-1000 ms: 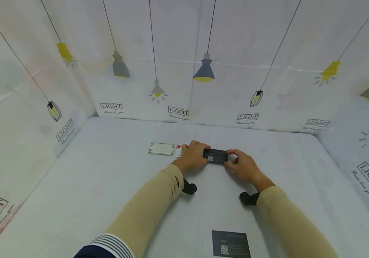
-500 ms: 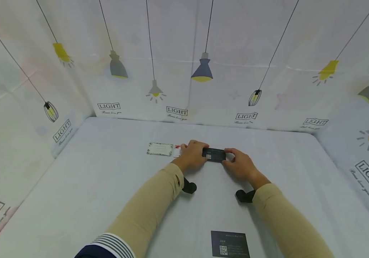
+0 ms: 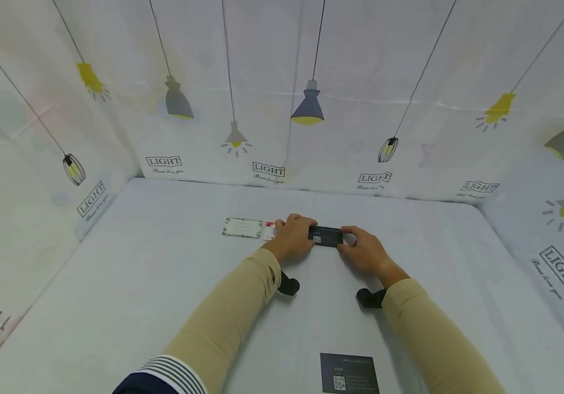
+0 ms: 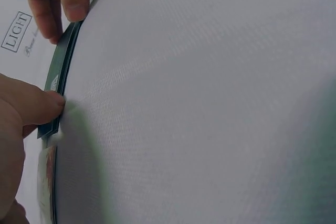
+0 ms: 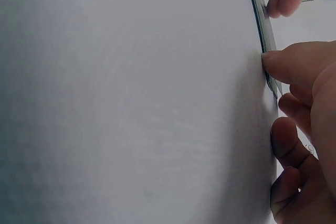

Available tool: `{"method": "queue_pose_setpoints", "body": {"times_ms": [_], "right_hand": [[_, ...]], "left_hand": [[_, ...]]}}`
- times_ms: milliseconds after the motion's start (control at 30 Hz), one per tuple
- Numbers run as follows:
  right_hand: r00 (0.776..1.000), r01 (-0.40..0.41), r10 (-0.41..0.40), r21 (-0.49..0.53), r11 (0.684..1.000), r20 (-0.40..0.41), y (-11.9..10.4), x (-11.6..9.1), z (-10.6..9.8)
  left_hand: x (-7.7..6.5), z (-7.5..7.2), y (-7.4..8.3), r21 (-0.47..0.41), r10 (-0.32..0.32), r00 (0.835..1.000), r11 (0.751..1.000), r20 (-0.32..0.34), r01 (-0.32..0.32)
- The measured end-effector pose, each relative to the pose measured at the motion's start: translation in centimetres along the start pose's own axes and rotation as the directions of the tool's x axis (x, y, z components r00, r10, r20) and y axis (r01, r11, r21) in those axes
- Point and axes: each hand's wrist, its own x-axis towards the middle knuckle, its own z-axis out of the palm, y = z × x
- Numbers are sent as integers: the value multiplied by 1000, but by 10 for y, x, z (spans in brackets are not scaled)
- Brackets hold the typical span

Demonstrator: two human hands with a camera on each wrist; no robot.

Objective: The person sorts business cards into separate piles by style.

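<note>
Near the back of the table, a small stack of black business cards (image 3: 326,237) lies flat, a white QR code on its top face. My left hand (image 3: 294,236) pinches the stack's left end. At the right end, my right hand (image 3: 367,251) grips it with thumb and forefinger at the edges. The left wrist view shows the left thumb against the near edge of the layered cards (image 4: 63,69). In the right wrist view the right thumb (image 5: 281,64) presses that same near edge. A white card with red print (image 3: 269,232) is partly hidden by the left hand.
Left of the red-printed card lies a white card with a leafy green border (image 3: 242,227). Another black card (image 3: 349,373) with a QR code lies near the front. A lamp-patterned cloth backdrop (image 3: 213,98) rises behind the white table (image 3: 163,284).
The right hand has edged slightly left along with the black cards' right end. Both hands keep their hold; the whole head view has shifted a little.
</note>
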Motion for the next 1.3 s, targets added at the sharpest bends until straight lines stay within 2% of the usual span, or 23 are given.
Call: {"method": "queue_pose_setpoints", "body": {"times_ms": [167, 300, 533, 867, 1033, 1300], "right_hand": [[1000, -1, 1, -1, 1000, 0, -1, 1, 0], [1000, -14, 14, 5, 1000, 2, 1, 1, 1], [1000, -28, 28, 11, 1000, 1, 1, 2, 3], [1000, -25, 25, 22, 999, -6, 1, -2, 2], [999, -39, 39, 42, 998, 2, -1, -9, 2], [998, -54, 52, 86, 995, 26, -3, -25, 0]], "left_hand": [[-2, -2, 2, -17, -41, 999, 999, 12, 41], [-3, -1, 2, -10, -48, 999, 999, 9, 48], [-6, 1, 1, -45, -70, 997, 997, -36, 68], [-10, 4, 0, -87, -52, 995, 995, -86, 44], [-22, 5, -5, -84, -49, 990, 996, -136, 38], [-49, 0, -8, -146, 40, 994, 988, -99, -54]]}}
